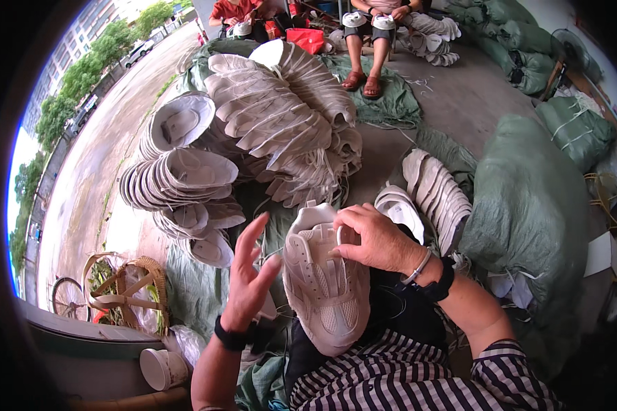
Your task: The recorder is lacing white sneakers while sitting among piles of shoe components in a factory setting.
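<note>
A pale beige sneaker upper [329, 288] lies on my lap, toe toward me and its collar facing away. My right hand [384, 240] pinches at the right edge of its opening, beside the tongue. A small white loop shows between thumb and finger; whether it is a lace or the shoe's edge I cannot make out. To the left of the upper, my left hand [250, 277] is raised with its fingers apart and holds nothing.
Large stacks of nested shoe uppers [271, 113] stand ahead, with more piles [178, 181] at left. Another row [435, 195] lies at right beside a bulging green sack [528, 212]. A wicker basket [140, 291] and a white bucket [163, 368] sit at left. Two people sit at the far side.
</note>
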Motion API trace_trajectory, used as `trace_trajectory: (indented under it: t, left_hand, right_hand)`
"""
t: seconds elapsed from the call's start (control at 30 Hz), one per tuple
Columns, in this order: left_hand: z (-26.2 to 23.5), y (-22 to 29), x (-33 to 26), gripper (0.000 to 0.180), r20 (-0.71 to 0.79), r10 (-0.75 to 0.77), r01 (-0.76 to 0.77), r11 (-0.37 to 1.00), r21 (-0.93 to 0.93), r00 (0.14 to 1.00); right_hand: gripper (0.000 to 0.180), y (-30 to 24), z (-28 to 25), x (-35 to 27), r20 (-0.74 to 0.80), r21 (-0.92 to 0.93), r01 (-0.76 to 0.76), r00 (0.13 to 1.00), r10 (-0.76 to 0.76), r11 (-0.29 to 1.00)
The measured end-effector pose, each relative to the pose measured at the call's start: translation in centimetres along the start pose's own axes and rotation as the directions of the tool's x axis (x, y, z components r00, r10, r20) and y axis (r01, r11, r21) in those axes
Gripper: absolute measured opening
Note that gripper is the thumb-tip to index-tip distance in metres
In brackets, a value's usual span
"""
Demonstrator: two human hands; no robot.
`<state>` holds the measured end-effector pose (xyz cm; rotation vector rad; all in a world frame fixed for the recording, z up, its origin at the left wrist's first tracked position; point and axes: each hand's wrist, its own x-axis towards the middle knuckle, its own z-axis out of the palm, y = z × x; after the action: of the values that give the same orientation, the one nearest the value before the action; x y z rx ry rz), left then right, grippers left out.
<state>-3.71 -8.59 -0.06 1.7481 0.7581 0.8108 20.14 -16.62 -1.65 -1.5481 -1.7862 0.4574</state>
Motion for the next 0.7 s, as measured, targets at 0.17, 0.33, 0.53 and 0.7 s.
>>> trace_trajectory:
  t: [0.17,0.33,0.53,0.7]
  left_hand:
    - [3.3,-2.4,2.5,0.068,0.282,0.059,-0.162,0.919,0.36,0.958]
    - [4.3,-3.7,1.1,0.073,0.199,0.028,-0.053,0.991,0.123,0.98]
    - [5.0,-2.3,0.8,0.075,0.239,0.07,-0.135,0.953,0.269,0.969]
    - [4.8,-2.1,0.5,0.076,0.268,0.126,-0.215,0.918,0.335,0.955]
  right_hand:
    - [0.035,-0.3,0.6,-0.3,-0.079,0.006,0.034,0.996,-0.034,0.999]
    - [0.036,0.8,-0.3,-1.0,-0.026,0.103,-0.053,0.998,0.055,0.993]
    - [0.031,2.0,-1.2,-2.1,0.102,0.036,-0.027,0.994,0.024,0.999]
    - [0.03,2.2,-1.2,-2.7,0.125,0.019,0.006,0.992,-0.009,1.0]
